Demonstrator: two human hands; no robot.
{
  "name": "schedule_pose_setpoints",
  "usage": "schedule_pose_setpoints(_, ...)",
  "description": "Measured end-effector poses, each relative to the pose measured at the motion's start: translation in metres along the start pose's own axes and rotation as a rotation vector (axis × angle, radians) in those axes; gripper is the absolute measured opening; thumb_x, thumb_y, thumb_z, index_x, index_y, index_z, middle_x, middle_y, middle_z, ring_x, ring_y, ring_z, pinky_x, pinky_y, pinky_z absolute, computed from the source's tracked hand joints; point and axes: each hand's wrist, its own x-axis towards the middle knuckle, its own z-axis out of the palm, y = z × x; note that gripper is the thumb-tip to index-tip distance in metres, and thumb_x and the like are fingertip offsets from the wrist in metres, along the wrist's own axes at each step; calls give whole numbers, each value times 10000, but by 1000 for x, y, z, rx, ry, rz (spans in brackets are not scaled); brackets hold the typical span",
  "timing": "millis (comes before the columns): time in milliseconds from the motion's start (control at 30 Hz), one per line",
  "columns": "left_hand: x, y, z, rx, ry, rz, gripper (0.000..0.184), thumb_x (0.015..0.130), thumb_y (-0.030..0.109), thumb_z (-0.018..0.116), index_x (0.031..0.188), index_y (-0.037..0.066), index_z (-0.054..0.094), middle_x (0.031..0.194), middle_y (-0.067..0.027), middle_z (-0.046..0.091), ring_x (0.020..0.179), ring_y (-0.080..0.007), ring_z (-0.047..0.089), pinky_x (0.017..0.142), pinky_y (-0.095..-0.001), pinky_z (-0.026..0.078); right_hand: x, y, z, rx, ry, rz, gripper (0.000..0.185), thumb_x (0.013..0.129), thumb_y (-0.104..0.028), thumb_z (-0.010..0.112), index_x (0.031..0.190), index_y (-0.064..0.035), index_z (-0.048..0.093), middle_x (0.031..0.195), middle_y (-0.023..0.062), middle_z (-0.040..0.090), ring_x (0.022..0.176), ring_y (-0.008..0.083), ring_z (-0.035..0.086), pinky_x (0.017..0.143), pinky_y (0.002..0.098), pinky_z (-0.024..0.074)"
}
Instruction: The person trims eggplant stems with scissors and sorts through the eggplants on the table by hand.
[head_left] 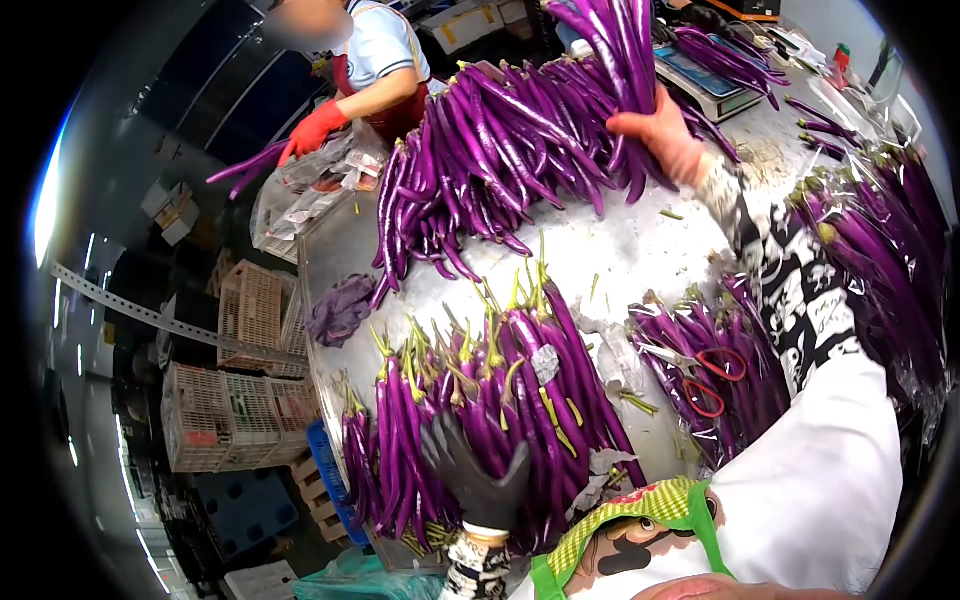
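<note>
My right hand [668, 142], at the far side of the table, is closed around a bunch of long purple eggplants [612, 50] held upright. Close behind it lies a big heap of eggplants [480, 140]. My left hand [478, 478], in a dark glove, rests with fingers spread on the near pile of eggplants [530, 400], whose green stems point away from me. Red-handled scissors [712, 378] lie on a wrapped bundle of eggplants [680, 330] to the right of that pile.
A person in red gloves [318, 130] stands across the metal table [640, 245], holding eggplants beside a plastic-lined crate. A scale [710, 85] stands at the back right. More bagged eggplants [880, 240] line the right edge. Plastic crates [240, 410] and a crumpled purple cloth [342, 308] are leftward.
</note>
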Motion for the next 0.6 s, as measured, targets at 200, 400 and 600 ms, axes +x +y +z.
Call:
schedule_pose_setpoints(200, -40, -10, 21, 223, -276, -206, 1172, 775, 708, 677, 1546, -57, 238, 1566, -360, 217, 1483, -500, 162, 1211, -611, 113, 123, 49, -44, -623, 41, -125, 962, 625, -225, 913, 1408, 14, 408, 1268, 163, 624, 1152, 243, 605, 1037, 337, 460)
schedule_pose_setpoints(400, -44, -9, 31, 273, -231, -197, 1222, 746, 749, 672, 1568, -25, 205, 1585, -343, 200, 1476, -514, 176, 1213, -589, 145, 117, 111, -57, -1406, -247, 423, 1065, 729, -638, 746, 1506, -46, 320, 1425, 277, 507, 1298, 436, 523, 1111, 472, 404)
schedule_pose_setpoints(600, -47, -17, 44, 182, -37, -229, 1263, 713, 797, 656, 1550, -50, 234, 1567, -316, 288, 1439, -517, 277, 1200, -577, 204, 65, 119, -47, -1589, -39, 260, 865, 846, -546, 665, 1532, -143, 326, 1465, 183, 447, 1299, 391, 507, 1014, 563, 446)
